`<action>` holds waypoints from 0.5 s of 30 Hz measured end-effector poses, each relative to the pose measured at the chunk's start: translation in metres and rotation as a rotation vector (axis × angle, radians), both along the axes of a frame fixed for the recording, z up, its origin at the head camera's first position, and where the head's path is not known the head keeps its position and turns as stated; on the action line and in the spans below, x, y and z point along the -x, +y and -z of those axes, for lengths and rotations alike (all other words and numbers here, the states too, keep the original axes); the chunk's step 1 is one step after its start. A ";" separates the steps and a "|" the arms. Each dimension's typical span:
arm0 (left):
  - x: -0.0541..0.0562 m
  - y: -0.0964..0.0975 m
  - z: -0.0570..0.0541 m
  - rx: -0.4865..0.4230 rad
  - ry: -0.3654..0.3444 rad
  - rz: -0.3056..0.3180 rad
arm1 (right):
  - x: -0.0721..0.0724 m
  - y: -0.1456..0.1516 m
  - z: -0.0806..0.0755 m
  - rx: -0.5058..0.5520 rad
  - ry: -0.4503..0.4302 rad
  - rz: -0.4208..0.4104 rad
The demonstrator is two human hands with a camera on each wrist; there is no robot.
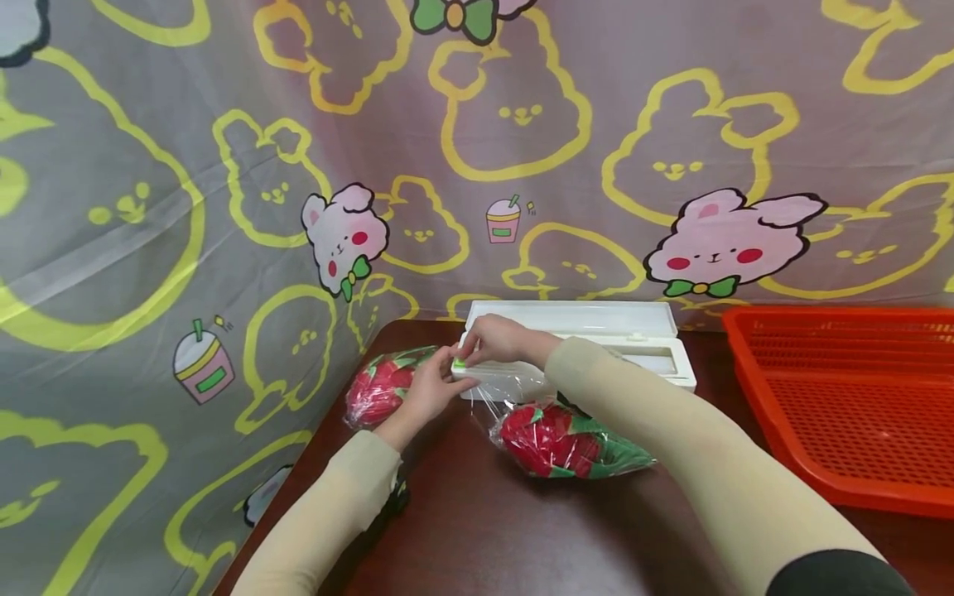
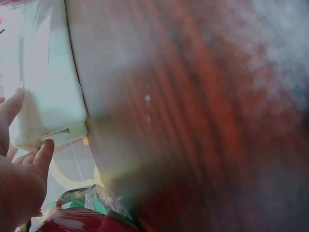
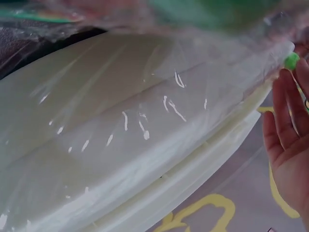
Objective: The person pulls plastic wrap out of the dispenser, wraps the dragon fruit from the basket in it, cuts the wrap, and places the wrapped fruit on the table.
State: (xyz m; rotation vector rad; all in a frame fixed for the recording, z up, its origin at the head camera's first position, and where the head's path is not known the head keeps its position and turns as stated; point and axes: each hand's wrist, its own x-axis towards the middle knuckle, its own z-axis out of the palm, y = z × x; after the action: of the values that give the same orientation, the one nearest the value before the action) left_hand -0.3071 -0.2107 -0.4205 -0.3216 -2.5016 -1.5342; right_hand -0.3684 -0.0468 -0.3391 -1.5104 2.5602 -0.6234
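A white cling film dispenser [image 1: 574, 352] lies at the back of the table with its lid raised. My left hand [image 1: 432, 385] grips its left end, thumb along the front; in the left wrist view that hand [image 2: 29, 179] touches the end and side. My right hand [image 1: 503, 339] reaches across and pinches the small green slider [image 1: 460, 362] at the same end. In the right wrist view clear film [image 3: 140, 116] stretches over the dispenser. Film runs down from its front to a red dragon fruit [image 1: 551, 439] with green scales, which lies film-covered below my right forearm.
A second film-wrapped dragon fruit [image 1: 380, 389] lies at the table's left edge, beside my left hand. At the right stands a red plastic basket [image 1: 771, 414]. A patterned cloth [image 1: 522, 273] hangs behind and to the left of the brown table [image 1: 484, 530].
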 end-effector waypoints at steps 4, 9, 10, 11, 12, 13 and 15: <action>0.001 0.001 0.001 -0.008 -0.006 0.006 | -0.002 -0.004 0.000 -0.005 0.043 0.057; -0.002 0.003 -0.003 -0.003 -0.014 -0.004 | 0.000 -0.007 0.002 -0.020 0.016 0.115; -0.002 0.003 -0.003 -0.008 -0.016 -0.005 | 0.001 -0.007 0.002 -0.019 0.006 0.123; -0.002 0.003 -0.003 -0.009 -0.011 -0.006 | 0.001 -0.008 0.003 -0.018 -0.003 0.128; -0.002 0.002 -0.003 -0.013 -0.011 -0.005 | 0.001 -0.008 0.003 -0.015 -0.008 0.132; -0.002 0.002 -0.003 -0.014 -0.013 -0.006 | 0.001 -0.009 0.003 -0.015 -0.015 0.137; -0.003 0.002 -0.003 -0.020 -0.023 -0.005 | 0.002 -0.010 0.004 -0.017 -0.018 0.141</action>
State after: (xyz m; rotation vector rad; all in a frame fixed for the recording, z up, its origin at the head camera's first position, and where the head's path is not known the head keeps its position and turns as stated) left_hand -0.3044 -0.2087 -0.4174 -0.2967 -2.5011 -1.5687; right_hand -0.3705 -0.0567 -0.3433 -1.3215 2.6690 -0.6255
